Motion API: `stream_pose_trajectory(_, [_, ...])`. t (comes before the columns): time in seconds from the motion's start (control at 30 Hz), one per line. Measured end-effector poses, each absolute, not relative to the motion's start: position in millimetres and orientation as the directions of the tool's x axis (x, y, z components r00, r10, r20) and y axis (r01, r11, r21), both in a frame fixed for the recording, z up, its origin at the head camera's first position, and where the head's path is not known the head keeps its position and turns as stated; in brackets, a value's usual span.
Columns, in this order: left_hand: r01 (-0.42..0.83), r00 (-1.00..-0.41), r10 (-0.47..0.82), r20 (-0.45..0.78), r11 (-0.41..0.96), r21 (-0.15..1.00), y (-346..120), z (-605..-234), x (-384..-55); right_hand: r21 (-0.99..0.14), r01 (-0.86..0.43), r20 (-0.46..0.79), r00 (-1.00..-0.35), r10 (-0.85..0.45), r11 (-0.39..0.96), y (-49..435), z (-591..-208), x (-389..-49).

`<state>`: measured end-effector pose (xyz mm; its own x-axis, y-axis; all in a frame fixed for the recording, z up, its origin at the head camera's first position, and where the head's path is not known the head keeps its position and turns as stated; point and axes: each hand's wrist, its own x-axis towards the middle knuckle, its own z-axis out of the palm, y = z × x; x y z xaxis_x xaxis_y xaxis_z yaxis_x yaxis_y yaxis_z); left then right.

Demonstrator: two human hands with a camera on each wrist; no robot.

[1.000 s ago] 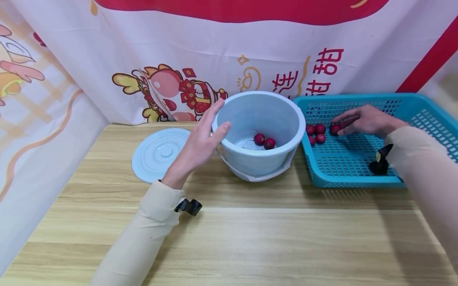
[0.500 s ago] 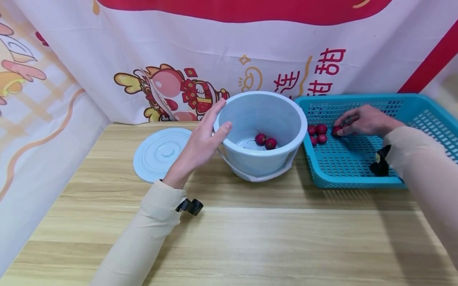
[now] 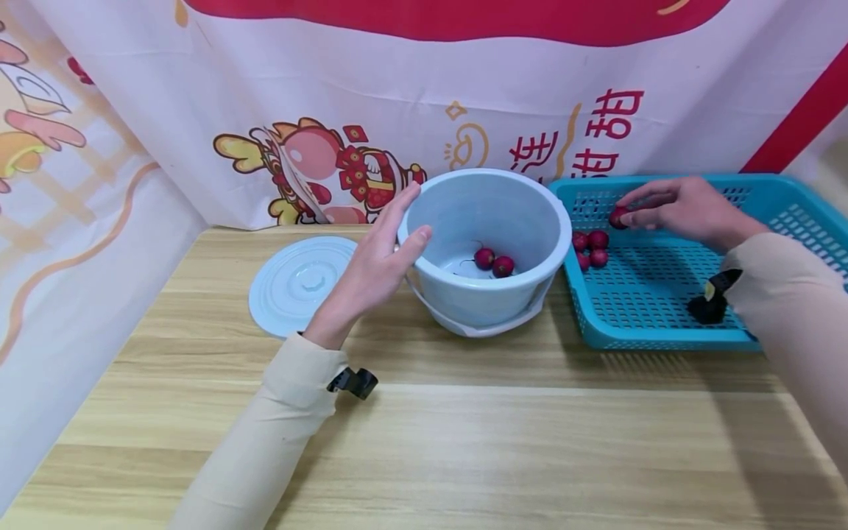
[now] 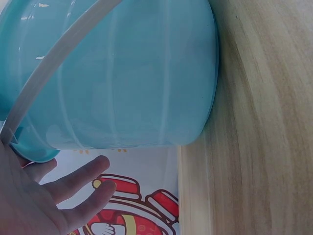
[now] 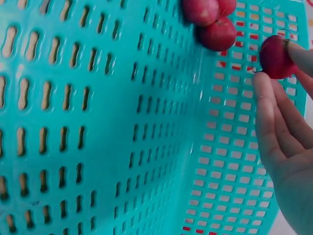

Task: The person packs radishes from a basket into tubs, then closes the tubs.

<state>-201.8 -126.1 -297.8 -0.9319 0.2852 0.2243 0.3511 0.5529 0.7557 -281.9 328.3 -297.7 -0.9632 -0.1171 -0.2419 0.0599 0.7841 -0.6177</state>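
Note:
My left hand (image 3: 374, 269) holds the left rim of a light blue bucket (image 3: 480, 302), thumb over the edge and fingers outside. In the left wrist view, several of its fingers (image 4: 80, 178) stretch out beside the bucket's wall. Two red radishes (image 3: 503, 266) with thin root tails lie on the bucket's bottom. Over the far left part of a teal plastic basket (image 3: 669, 340), my right hand (image 3: 692, 210) pinches another radish (image 5: 277, 58) between thumb and fingertips, raised above the basket's floor. Several radishes (image 3: 598, 240) sit clustered at the basket's left wall.
A round light blue lid (image 3: 301, 283) lies on the wooden table (image 3: 464, 449), left of the bucket and partly behind my left hand. The basket stands close against the bucket's right side. A printed cloth (image 3: 371, 73) hangs behind everything.
My right hand has taken hold of a radish beside the cluster and lifted it up and slightly back. The left hand stays at the bucket's rim.

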Motion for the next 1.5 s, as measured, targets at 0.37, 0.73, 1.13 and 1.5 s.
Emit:
stream_pose_trajectory(0.37, [0.344,-0.934,0.282,0.217,0.557,0.756,-126.2,-298.5,-203.3,-0.699,0.034,-0.128,-0.989,-0.077,0.714,310.3,-280.4,-272.8])
stream_pose_trajectory(0.73, [0.338,-0.937,0.278,0.213,0.557,0.759,-125.9,-298.4,-202.8,-0.813,-0.112,0.064,-0.992,-0.105,0.571,271.2,-263.6,-255.5])
stream_pose_trajectory(1.13, [0.342,-0.936,0.277,0.218,0.562,0.753,-126.5,-297.8,-202.7,-0.842,-0.285,0.223,-0.957,-0.184,0.458,218.9,-247.1,-244.4])
stream_pose_trajectory(1.5, [0.340,-0.936,0.277,0.215,0.562,0.754,-126.6,-297.8,-202.3,-0.773,-0.414,0.285,-0.904,-0.320,0.480,184.6,-240.0,-241.0])
